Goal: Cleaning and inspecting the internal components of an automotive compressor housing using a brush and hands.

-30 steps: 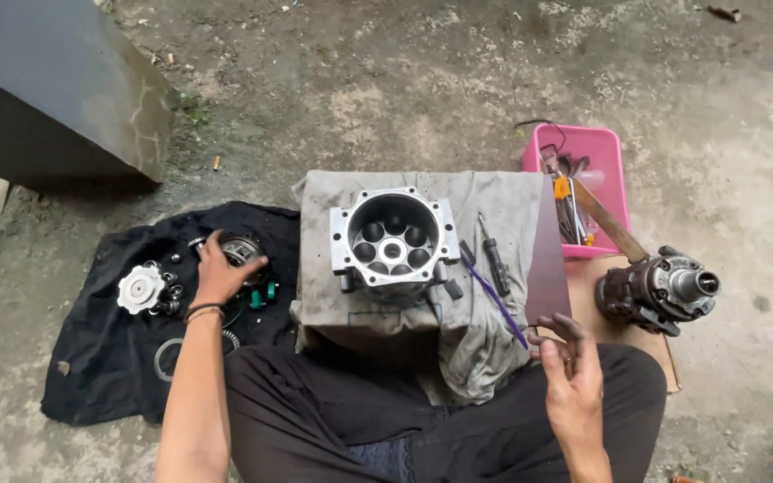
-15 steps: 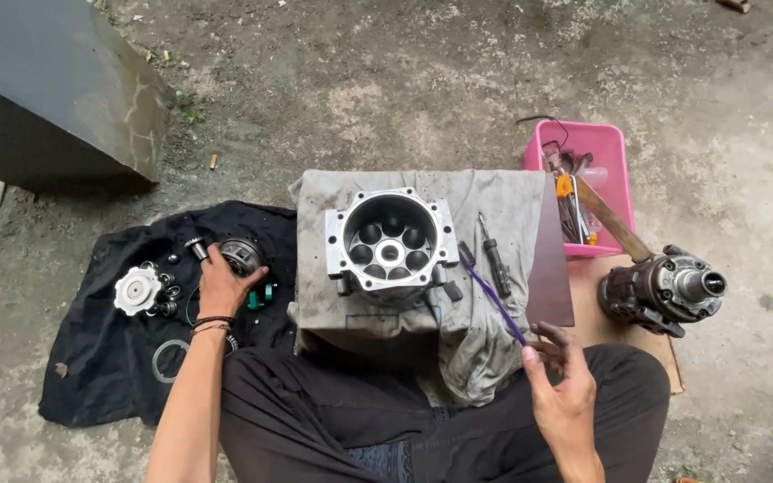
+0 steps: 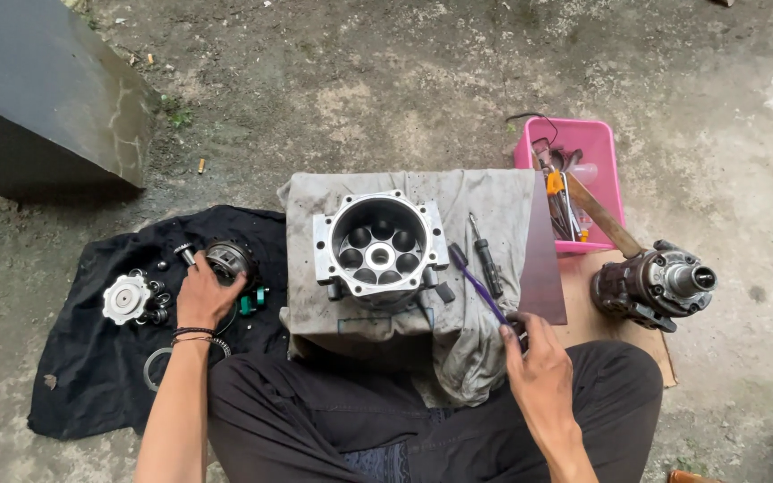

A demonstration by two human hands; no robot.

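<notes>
The compressor housing (image 3: 380, 249) sits on the cloth-draped worktop (image 3: 494, 192), with a screwdriver (image 3: 486, 256) at its 3 o'clock and a toothbrush (image 3: 476, 283) between them. At the housing's 9 o'clock, a floor cloth (image 3: 82, 376) carries a round plate (image 3: 125, 298) and a swash assembly (image 3: 228, 259). At 2 o'clock stands a tool tray (image 3: 603, 148); at 3 o'clock, beyond the worktop, lies a shaft unit (image 3: 655, 283).

The housing (image 3: 380, 248) is bare cast metal, pale grey with a dull sheen, and rests on a matt, stained grey cloth (image 3: 485, 201). The round part (image 3: 228, 259) under the left hand (image 3: 203, 295) is dark metal, lying on a black matt cloth (image 3: 82, 376). The tray (image 3: 583, 148) is glossy pink plastic; the ground (image 3: 386, 80) is rough concrete.
</notes>
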